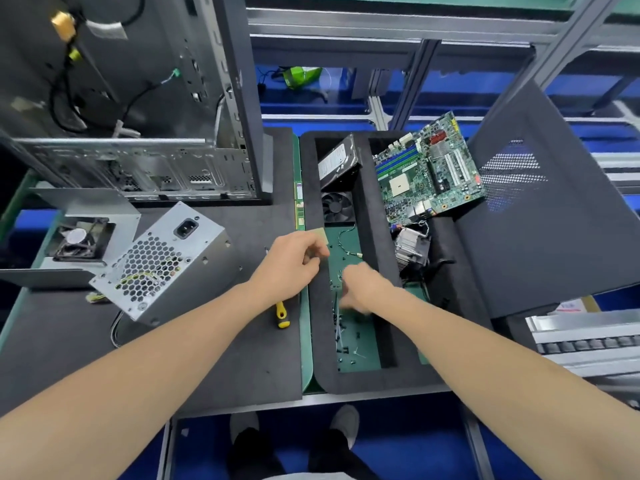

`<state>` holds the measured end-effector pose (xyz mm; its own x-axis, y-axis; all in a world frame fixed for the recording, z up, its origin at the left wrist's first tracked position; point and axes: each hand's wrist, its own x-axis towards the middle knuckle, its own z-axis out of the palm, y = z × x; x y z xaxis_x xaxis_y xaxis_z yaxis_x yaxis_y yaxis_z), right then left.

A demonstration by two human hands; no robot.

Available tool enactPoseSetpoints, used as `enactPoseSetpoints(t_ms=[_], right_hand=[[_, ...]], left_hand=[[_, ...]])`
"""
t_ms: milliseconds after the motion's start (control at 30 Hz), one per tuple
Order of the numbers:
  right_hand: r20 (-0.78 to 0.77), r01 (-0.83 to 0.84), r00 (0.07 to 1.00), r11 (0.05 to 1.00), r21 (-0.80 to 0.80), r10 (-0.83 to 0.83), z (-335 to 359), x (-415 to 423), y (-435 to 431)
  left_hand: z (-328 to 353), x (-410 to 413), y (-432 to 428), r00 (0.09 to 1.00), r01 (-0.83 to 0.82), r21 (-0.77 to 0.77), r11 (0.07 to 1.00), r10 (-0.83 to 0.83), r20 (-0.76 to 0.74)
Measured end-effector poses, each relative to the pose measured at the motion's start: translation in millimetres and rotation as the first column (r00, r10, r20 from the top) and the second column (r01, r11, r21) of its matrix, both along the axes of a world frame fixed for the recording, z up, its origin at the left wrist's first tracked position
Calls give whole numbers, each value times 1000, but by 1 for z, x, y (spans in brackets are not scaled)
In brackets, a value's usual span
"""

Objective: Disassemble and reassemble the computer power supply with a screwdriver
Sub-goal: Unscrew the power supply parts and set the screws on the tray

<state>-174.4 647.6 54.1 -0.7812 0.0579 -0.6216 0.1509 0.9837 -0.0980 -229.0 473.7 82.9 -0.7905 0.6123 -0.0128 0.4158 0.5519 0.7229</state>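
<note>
The silver power supply box [162, 261] lies tilted on the black mat, its honeycomb vent and power socket facing up. Its removed cover with a fan [83, 237] sits to the left. A screwdriver with a yellow and black handle [282, 315] lies on the mat, partly under my left forearm. My left hand [294, 261] hovers at the foam tray's left edge with its fingers curled to the thumb; I see nothing between them. My right hand [360, 289] is blurred and reaches down among several small screws [346, 327] on the tray's green floor.
The black foam tray [318, 323] also holds a hard drive [341, 161] and a fan [337, 207]. A motherboard [429, 171], a heatsink [412, 247] and a black side panel [540, 209] lie to the right. The open computer case [138, 98] stands at the back left.
</note>
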Motion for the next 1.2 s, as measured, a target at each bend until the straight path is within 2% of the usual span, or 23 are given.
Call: enactPoseSetpoints(t_ms=[67, 100, 167, 233, 300, 367, 467, 533, 600, 700, 733, 767, 800, 833, 867, 900, 933, 967, 1100, 1133, 1200], right_hand=[[-110, 208, 966, 955, -213, -235, 25, -12, 10], [-128, 317, 913, 870, -377, -388, 37, -17, 13], [-89, 397, 791, 618, -679, -605, 63, -26, 15], [23, 364, 732, 362, -858, -681, 86, -34, 7], [101, 328, 718, 207, -922, -688, 105, -43, -6], [161, 315, 711, 106, -943, -684, 121, -49, -19], [242, 310, 698, -20, -951, -674, 137, -56, -38], [265, 300, 692, -67, -952, -671, 144, -59, -50], [241, 277, 710, -52, -959, -662, 148, -61, -59], [151, 239, 757, 54, -970, -636, 147, -58, -72], [136, 250, 748, 85, -964, -650, 142, -57, -76], [98, 272, 735, 159, -949, -671, 137, -55, -79], [22, 296, 738, 294, -909, -675, 129, -53, -83], [-83, 312, 778, 498, -809, -622, 121, -50, -87], [-163, 295, 854, 717, -631, -494, 111, -45, -91], [-171, 236, 927, 875, -423, -333, 101, -40, -97], [-131, 169, 970, 954, -248, -206, 91, -34, -103], [-84, 149, 983, 976, -161, -164, 81, -29, -110], [-79, 196, 975, 973, -122, -206, 57, -26, -122], [-89, 215, 969, 965, -150, -230, 58, -29, -120], [-133, 286, 924, 877, -387, -359, 64, -32, -110]], left_hand=[[9, -4, 2, 997, -72, -8, 997, 72, 2], [16, -7, 3, 996, -92, -7, 996, 92, -6], [33, -14, 1, 992, -118, 3, 993, 118, -41], [53, -21, -4, 986, -138, 32, 990, 140, -85], [73, -28, -12, 977, -147, 76, 986, 157, -142], [91, -34, -24, 962, -153, 130, 980, 178, -205], [111, -40, -46, 936, -152, 214, 965, 210, -281], [119, -44, -60, 921, -137, 250, 958, 216, -323], [124, -48, -75, 913, -105, 250, 962, 193, -359], [126, -55, -94, 906, -28, 186, 982, 104, -410], [125, -57, -99, 911, -26, 171, 985, 94, -401], [124, -60, -104, 922, -42, 176, 983, 106, -372], [121, -62, -109, 938, -76, 199, 977, 138, -317], [118, -65, -113, 956, -123, 233, 965, 178, -233], [115, -69, -118, 969, -173, 267, 948, 212, -126], [112, -72, -122, 973, -219, 300, 928, 231, -7], [109, -75, -125, 965, -261, 331, 907, 237, 111], [105, -77, -129, 947, -303, 360, 882, 237, 218], [98, -81, -137, 857, -424, 466, 777, 178, 484], [97, -82, -138, 831, -453, 487, 746, 155, 535], [98, -85, -140, 766, -516, 516, 684, 99, 635]])
